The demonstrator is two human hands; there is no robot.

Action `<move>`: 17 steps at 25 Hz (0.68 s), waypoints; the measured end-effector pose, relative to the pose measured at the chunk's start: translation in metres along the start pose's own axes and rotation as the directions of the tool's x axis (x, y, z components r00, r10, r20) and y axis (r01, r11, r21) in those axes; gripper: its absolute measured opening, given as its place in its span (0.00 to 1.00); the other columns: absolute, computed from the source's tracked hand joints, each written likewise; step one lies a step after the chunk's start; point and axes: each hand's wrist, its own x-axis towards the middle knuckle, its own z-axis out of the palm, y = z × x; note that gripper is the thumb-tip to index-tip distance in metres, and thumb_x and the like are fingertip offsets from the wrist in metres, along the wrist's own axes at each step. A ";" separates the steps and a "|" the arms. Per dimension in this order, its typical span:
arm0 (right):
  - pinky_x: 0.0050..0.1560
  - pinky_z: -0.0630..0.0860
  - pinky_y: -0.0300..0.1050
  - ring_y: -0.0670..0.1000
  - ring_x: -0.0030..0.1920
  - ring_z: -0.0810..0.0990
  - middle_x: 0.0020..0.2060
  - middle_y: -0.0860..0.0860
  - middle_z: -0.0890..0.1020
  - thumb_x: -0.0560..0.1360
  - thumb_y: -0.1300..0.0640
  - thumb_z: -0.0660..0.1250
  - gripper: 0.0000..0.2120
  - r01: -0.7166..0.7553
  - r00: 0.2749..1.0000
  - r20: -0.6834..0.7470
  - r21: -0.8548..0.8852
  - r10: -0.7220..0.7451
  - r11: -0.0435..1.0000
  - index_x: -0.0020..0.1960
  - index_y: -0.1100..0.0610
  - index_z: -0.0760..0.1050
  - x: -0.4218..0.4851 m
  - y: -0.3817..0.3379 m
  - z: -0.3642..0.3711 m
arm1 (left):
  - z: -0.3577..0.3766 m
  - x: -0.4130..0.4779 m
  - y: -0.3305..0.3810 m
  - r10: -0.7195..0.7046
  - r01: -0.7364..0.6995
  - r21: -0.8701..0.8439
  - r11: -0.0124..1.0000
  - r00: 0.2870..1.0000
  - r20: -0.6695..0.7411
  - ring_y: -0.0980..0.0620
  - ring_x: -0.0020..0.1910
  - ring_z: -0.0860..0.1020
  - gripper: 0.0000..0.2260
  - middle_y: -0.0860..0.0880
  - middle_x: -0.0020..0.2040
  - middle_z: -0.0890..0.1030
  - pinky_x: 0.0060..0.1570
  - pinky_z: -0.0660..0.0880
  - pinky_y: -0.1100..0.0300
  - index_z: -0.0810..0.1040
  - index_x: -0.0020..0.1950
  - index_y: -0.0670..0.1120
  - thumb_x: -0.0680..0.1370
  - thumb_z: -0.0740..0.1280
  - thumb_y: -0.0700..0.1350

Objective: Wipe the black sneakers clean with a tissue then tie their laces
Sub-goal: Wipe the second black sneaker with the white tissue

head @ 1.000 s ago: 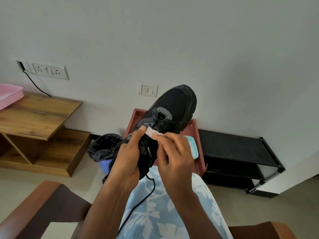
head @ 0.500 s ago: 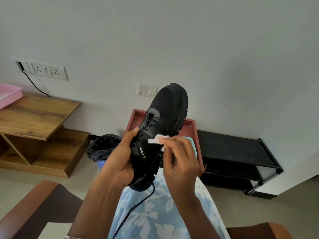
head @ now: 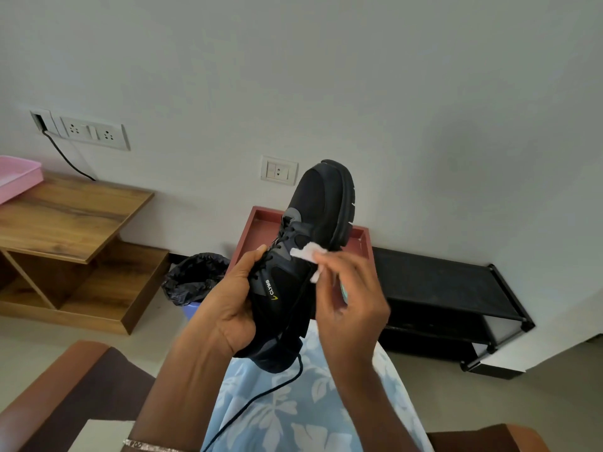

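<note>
Over the lap [head: 293, 415], left grip [head: 228, 308] holds sneaker [head: 315, 203], turned steeper; right grip [head: 354, 298] pinches tissue [head: 305, 253].

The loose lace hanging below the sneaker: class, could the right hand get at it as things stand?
Probably yes: the lace hangs free over the lap, nothing covering it, though the right hand pinches a tissue.
</note>
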 end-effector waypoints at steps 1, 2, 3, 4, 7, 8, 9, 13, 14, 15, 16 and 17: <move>0.55 0.78 0.33 0.52 0.50 0.84 0.47 0.55 0.85 0.76 0.65 0.72 0.06 -0.010 1.000 0.014 0.004 0.010 1.000 0.51 0.65 0.84 -0.013 -0.001 0.000 | -0.001 0.000 0.001 -0.002 0.002 -0.003 1.000 1.000 0.001 0.45 0.31 0.85 0.17 0.42 0.39 0.86 0.30 0.82 0.55 0.87 0.35 0.42 0.75 0.70 0.52; 0.56 0.78 0.34 0.53 0.50 0.85 0.47 0.55 0.85 0.76 0.63 0.72 0.06 -0.014 1.000 0.019 0.009 0.014 1.000 0.51 0.65 0.84 -0.020 -0.001 0.000 | -0.001 0.000 0.002 -0.006 0.006 0.000 1.000 1.000 -0.003 0.45 0.30 0.84 0.17 0.41 0.38 0.86 0.28 0.81 0.55 0.87 0.34 0.42 0.75 0.70 0.52; 0.55 0.79 0.36 0.53 0.50 0.85 0.47 0.55 0.85 0.76 0.62 0.71 0.07 -0.018 1.000 0.018 0.021 0.018 1.000 0.51 0.65 0.84 -0.020 0.001 0.000 | -0.001 0.000 0.003 -0.006 0.006 0.006 1.000 1.000 -0.012 0.44 0.31 0.84 0.16 0.41 0.39 0.86 0.29 0.81 0.54 0.87 0.36 0.41 0.75 0.71 0.52; 0.54 0.81 0.39 0.53 0.50 0.84 0.47 0.55 0.85 0.77 0.61 0.70 0.07 -0.020 1.000 0.012 0.034 0.020 0.999 0.50 0.65 0.84 -0.014 0.003 -0.001 | -0.002 -0.001 0.003 -0.007 0.007 0.014 1.000 1.000 -0.024 0.43 0.33 0.85 0.15 0.40 0.41 0.86 0.32 0.82 0.54 0.87 0.40 0.41 0.75 0.71 0.53; 0.49 0.82 0.45 0.53 0.49 0.84 0.47 0.55 0.85 0.77 0.63 0.70 0.07 -0.021 0.997 -0.070 -0.010 0.020 1.000 0.51 0.64 0.84 0.025 0.008 -0.003 | 0.001 -0.002 0.002 0.001 0.001 0.051 0.999 0.999 -0.039 0.41 0.39 0.84 0.15 0.39 0.44 0.86 0.43 0.81 0.49 0.86 0.46 0.41 0.75 0.72 0.53; 0.47 0.82 0.45 0.53 0.48 0.84 0.47 0.55 0.84 0.77 0.63 0.69 0.07 -0.021 0.996 -0.093 -0.033 0.018 0.999 0.51 0.63 0.85 0.038 0.010 -0.004 | 0.002 -0.002 0.000 0.004 -0.002 0.061 0.998 0.999 -0.037 0.41 0.39 0.84 0.15 0.40 0.43 0.86 0.43 0.81 0.49 0.86 0.45 0.41 0.75 0.72 0.53; 0.47 0.82 0.45 0.53 0.48 0.84 0.47 0.55 0.84 0.78 0.62 0.68 0.08 -0.013 0.994 -0.106 -0.048 0.008 0.999 0.52 0.63 0.85 0.048 0.012 -0.006 | 0.003 -0.002 -0.002 0.002 0.000 0.065 0.998 0.999 -0.037 0.42 0.38 0.84 0.15 0.40 0.42 0.86 0.42 0.81 0.50 0.87 0.42 0.41 0.75 0.72 0.53; 0.51 0.80 0.39 0.53 0.49 0.82 0.48 0.56 0.84 0.77 0.66 0.70 0.06 0.035 0.994 -0.103 -0.073 -0.043 0.997 0.52 0.64 0.85 0.032 0.013 -0.006 | 0.002 -0.001 -0.006 -0.004 0.006 0.056 0.998 1.000 -0.025 0.42 0.37 0.84 0.13 0.41 0.42 0.86 0.42 0.80 0.50 0.86 0.40 0.43 0.74 0.72 0.53; 0.53 0.79 0.37 0.52 0.50 0.82 0.48 0.56 0.84 0.76 0.67 0.71 0.06 0.026 0.996 -0.088 -0.071 -0.032 0.997 0.52 0.65 0.84 0.016 0.012 -0.005 | 0.002 -0.001 -0.005 -0.006 0.008 0.055 0.998 1.000 -0.026 0.42 0.38 0.84 0.13 0.41 0.43 0.86 0.44 0.80 0.50 0.86 0.40 0.43 0.74 0.72 0.53; 0.56 0.77 0.34 0.52 0.50 0.83 0.48 0.57 0.84 0.75 0.68 0.72 0.06 0.011 0.998 -0.067 -0.069 -0.016 0.998 0.51 0.66 0.84 0.000 0.010 -0.003 | 0.002 0.000 -0.004 -0.004 0.006 0.051 0.999 1.000 -0.026 0.42 0.36 0.84 0.14 0.41 0.42 0.86 0.43 0.80 0.50 0.87 0.38 0.43 0.74 0.72 0.53; 0.58 0.76 0.33 0.52 0.51 0.83 0.48 0.57 0.84 0.74 0.68 0.74 0.05 0.000 0.999 -0.047 -0.067 -0.003 0.998 0.50 0.66 0.84 -0.013 0.009 -0.002 | 0.002 0.000 -0.003 -0.005 0.006 0.052 0.999 1.000 -0.027 0.43 0.35 0.84 0.15 0.41 0.41 0.86 0.42 0.79 0.51 0.87 0.36 0.43 0.74 0.72 0.53; 0.59 0.75 0.32 0.52 0.51 0.83 0.47 0.57 0.84 0.73 0.68 0.75 0.05 -0.002 0.999 -0.034 -0.060 0.000 0.998 0.49 0.66 0.83 -0.021 0.009 -0.002 | 0.003 0.000 -0.002 -0.006 0.008 0.054 0.999 1.000 -0.029 0.43 0.34 0.83 0.14 0.41 0.41 0.86 0.40 0.79 0.51 0.87 0.38 0.43 0.74 0.72 0.53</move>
